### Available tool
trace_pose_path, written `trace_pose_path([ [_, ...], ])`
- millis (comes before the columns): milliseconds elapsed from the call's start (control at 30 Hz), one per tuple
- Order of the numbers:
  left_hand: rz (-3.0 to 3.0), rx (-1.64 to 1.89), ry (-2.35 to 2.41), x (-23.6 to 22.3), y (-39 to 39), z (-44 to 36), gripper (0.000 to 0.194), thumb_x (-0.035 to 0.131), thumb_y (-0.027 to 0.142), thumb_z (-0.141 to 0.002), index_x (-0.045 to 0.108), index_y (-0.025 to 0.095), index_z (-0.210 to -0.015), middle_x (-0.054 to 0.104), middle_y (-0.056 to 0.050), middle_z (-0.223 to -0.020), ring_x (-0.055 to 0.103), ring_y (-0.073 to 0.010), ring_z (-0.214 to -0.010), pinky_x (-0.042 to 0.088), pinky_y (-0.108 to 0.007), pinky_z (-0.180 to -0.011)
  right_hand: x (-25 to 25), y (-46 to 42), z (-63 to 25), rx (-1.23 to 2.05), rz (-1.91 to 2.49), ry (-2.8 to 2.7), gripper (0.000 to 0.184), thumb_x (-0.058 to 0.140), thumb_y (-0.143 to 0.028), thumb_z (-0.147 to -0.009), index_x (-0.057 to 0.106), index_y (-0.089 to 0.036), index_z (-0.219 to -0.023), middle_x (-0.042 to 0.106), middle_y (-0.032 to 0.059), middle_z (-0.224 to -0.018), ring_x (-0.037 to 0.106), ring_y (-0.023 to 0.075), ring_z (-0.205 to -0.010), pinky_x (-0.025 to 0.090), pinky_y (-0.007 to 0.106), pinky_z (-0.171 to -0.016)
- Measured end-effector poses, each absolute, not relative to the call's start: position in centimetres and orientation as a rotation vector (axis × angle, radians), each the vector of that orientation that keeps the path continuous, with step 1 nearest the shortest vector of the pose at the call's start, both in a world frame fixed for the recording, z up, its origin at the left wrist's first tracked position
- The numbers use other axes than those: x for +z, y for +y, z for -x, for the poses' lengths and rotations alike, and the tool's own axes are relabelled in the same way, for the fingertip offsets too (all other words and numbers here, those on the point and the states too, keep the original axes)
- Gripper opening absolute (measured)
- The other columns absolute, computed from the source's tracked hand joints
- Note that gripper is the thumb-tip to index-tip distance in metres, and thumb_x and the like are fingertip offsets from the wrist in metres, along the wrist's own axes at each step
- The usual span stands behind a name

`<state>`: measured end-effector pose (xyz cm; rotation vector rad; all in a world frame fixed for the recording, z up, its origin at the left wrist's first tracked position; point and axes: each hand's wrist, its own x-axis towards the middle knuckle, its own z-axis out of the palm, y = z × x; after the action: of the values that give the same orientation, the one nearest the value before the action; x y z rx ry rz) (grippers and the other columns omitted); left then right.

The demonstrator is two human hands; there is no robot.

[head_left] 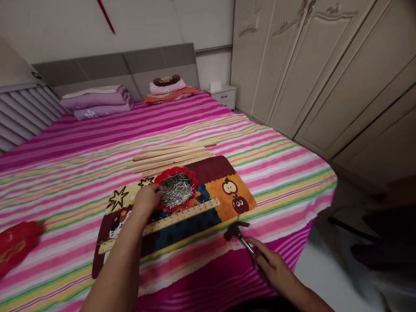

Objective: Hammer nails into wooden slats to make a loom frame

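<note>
My left hand (pixel 149 200) is at the left rim of a red scalloped bowl (pixel 195 177) heaped with silvery nails (pixel 177 190). Its fingers are pinched together over the rim, and what they hold is hidden. In my right hand (pixel 271 266) is a claw hammer (pixel 234 231), gripped by its handle, with the head over the striped cloth near the mat's lower right edge. A long wooden strip (pixel 182 215) with nails standing along it lies across a printed mat (pixel 232 173), just in front of the bowl. My left forearm covers part of the strip.
Several bare wooden strips (pixel 172 157) lie behind the mat. The bed carries a striped cloth (pixel 279 156), folded bedding (pixel 97 102) and a folded stack (pixel 167 89) at the headboard. A red bag-like thing (pixel 17 245) is at left. Wardrobes (pixel 292 65) stand at right.
</note>
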<state>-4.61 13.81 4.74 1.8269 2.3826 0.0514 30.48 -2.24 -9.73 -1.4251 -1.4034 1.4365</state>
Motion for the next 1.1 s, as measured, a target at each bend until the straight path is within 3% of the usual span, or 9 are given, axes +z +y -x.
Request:
trace_pose_path([
  [300,-1.510,0.538,2.230,4.7,12.9,5.2,0.014,0.061,0.029,-0.064,0.070,0.022,-0.070,0.071,0.000,-0.069,0.063,-0.0164,-0.066,0.045,-0.025,-0.063,-8.8,-2.2,-30.3,1.416,1.435,-1.440,0.055,0.046,-0.044,-0.084,0.055,-0.014,-0.129,0.041,-0.0051,-0.056,0.042,0.0138,-0.049,0.039,0.025,-0.047],
  [500,-1.363,0.820,2.035,4.2,12.2,5.1,0.028,0.067,0.042,-0.060,0.070,0.018,-0.074,0.062,0.000,-0.053,0.055,-0.0142,-0.050,0.044,-0.025,-0.050,-8.6,-2.1,-30.4,1.358,1.417,-1.500,0.052,0.044,-0.040,-0.085,0.056,-0.015,-0.129,0.044,-0.0047,-0.056,0.045,0.0139,-0.049,0.041,0.025,-0.048],
  [767,-1.169,1.172,1.806,5.4,7.9,-0.7,0.036,0.072,0.045,-0.055,0.069,0.017,-0.079,0.064,0.001,-0.062,0.051,-0.0088,-0.049,0.038,-0.020,-0.043,-9.4,-2.3,-30.3,1.330,1.406,-1.506,0.050,0.042,-0.039,-0.088,0.054,-0.013,-0.129,0.048,-0.0036,-0.058,0.048,0.0142,-0.052,0.043,0.024,-0.049],
  [1100,-1.031,1.301,1.929,-1.3,4.9,-6.3,0.029,0.062,0.043,-0.068,0.068,0.020,-0.083,0.067,0.000,-0.071,0.061,-0.0130,-0.061,0.048,-0.023,-0.053,-9.0,-2.4,-30.6,1.341,1.389,-1.541,0.047,0.042,-0.033,-0.087,0.054,-0.014,-0.128,0.044,-0.0047,-0.059,0.044,0.0128,-0.052,0.040,0.025,-0.052],
])
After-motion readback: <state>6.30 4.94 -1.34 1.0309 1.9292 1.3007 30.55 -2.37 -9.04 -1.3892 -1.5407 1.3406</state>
